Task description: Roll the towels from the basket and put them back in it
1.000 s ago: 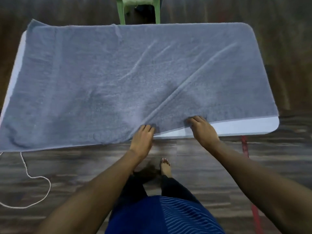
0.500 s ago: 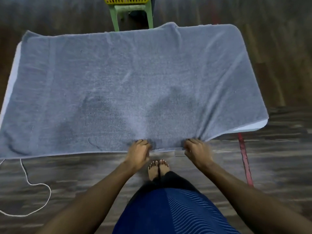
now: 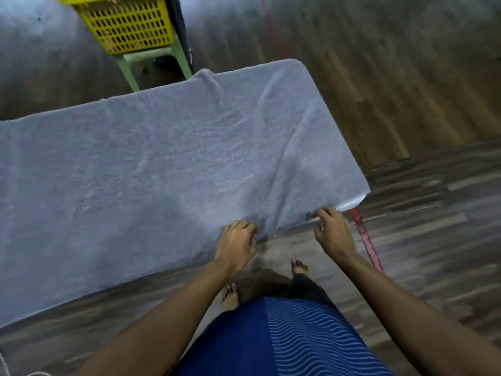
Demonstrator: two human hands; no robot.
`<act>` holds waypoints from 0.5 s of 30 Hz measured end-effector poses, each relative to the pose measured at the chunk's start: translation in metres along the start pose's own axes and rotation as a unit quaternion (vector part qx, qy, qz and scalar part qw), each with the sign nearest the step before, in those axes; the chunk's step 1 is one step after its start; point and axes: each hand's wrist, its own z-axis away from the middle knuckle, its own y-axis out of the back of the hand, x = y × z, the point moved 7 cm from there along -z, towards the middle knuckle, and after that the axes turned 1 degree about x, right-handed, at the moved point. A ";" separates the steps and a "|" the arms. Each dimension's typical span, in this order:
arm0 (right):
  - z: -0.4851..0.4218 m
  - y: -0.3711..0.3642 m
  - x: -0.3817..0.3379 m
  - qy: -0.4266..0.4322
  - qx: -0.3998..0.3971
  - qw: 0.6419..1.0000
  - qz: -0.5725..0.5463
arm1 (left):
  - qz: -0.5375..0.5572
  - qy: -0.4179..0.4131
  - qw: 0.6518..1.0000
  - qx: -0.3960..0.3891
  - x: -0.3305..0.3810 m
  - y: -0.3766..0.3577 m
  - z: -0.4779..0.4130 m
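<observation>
The grey towel (image 3: 162, 172) is the biggest thing here. It lies spread flat over the white table (image 3: 353, 204) and covers almost all of it; only a small white corner shows at my right. The danger I see is this: the near edge is already at the border of the table, so if I pull it more toward me, the whole towel can slide down to the floor (image 3: 433, 240). Also, if one hand pulls more strongly than the other, the roll will probably start slanted. The towel looks thick and soft, with long wrinkles going from the far right corner toward my hands, and one small bump at the far edge. It is not rolled yet. Behind the table the yellow basket (image 3: 127, 25) stands on a green stool (image 3: 151, 59). My left hand (image 3: 237, 245) grips the near edge with curled fingers, and my right hand (image 3: 332, 234) holds the same edge just beside the right corner; the two hands are apart
</observation>
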 end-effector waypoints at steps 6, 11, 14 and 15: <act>-0.061 0.041 0.084 0.014 -0.082 0.991 0.101 | 0.001 -0.015 1.000 -0.005 0.083 -0.045 -0.077; -0.084 0.054 0.117 0.145 -0.178 0.966 0.121 | -0.099 -0.016 0.992 -0.071 0.130 -0.079 -0.106; -0.090 0.055 0.122 0.167 -0.171 0.965 0.104 | -0.169 -0.005 0.984 -0.056 0.147 -0.083 -0.108; -0.089 0.055 0.124 0.167 -0.163 0.968 0.098 | -0.177 -0.003 0.983 -0.047 0.149 -0.082 -0.108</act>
